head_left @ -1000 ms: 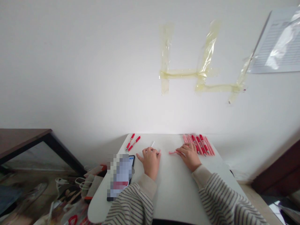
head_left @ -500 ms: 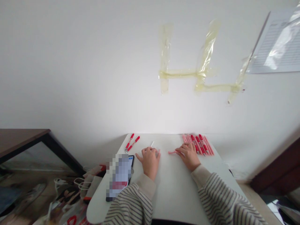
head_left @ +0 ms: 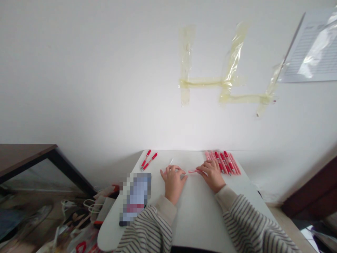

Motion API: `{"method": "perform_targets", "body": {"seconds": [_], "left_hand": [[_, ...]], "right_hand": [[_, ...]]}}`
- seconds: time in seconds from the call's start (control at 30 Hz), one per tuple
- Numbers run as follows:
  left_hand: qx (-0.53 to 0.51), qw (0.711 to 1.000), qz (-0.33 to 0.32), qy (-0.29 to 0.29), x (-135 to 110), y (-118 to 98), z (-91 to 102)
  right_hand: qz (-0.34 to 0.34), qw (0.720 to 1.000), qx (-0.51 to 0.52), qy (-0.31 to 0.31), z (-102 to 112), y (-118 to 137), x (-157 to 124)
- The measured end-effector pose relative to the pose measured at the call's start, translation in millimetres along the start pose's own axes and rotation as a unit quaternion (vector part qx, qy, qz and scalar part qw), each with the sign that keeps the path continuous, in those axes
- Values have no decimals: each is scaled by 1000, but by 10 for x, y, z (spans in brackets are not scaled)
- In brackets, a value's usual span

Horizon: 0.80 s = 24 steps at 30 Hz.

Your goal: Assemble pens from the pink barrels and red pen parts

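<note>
My right hand (head_left: 212, 176) is closed, pinching a slim red pen refill (head_left: 192, 171) that points left above the white table. My left hand (head_left: 175, 181) is just to the left, thumb and forefinger brought together close to the refill's free end. A small pale piece seems to lie at those fingertips, too small to make out. Behind the left hand a thin clear stick (head_left: 171, 161) shows, its lower part hidden by the fingers. Beyond my right hand lies a row of slim pink refills (head_left: 237, 165) and red pens (head_left: 228, 160).
Two red pens (head_left: 150, 161) lie at the table's back left corner. A phone (head_left: 137, 198), partly blurred out, rests by my left sleeve. The white table (head_left: 197, 218) meets a wall with yellowed tape (head_left: 202, 83). Bags and cables (head_left: 92, 207) crowd the floor at left.
My left hand has moved right, and its thumb and forefinger now reach close to the refill's end. My right hand has stayed nearly still, holding the refill.
</note>
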<state>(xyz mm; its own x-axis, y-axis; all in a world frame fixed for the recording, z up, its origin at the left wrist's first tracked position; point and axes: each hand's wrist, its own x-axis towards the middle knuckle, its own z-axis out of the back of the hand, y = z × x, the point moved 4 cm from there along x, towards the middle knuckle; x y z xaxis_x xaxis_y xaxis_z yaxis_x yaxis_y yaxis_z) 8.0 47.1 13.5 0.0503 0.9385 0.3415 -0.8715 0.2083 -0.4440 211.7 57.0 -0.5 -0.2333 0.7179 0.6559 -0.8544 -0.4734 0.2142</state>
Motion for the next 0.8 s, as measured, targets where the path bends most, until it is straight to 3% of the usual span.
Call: {"method": "perform_targets", "body": {"seconds": [0.8], "left_hand": [[-23, 999, 5, 21, -2, -4, -66]], "right_hand": [[50, 999, 1, -5, 34, 130, 32]]}}
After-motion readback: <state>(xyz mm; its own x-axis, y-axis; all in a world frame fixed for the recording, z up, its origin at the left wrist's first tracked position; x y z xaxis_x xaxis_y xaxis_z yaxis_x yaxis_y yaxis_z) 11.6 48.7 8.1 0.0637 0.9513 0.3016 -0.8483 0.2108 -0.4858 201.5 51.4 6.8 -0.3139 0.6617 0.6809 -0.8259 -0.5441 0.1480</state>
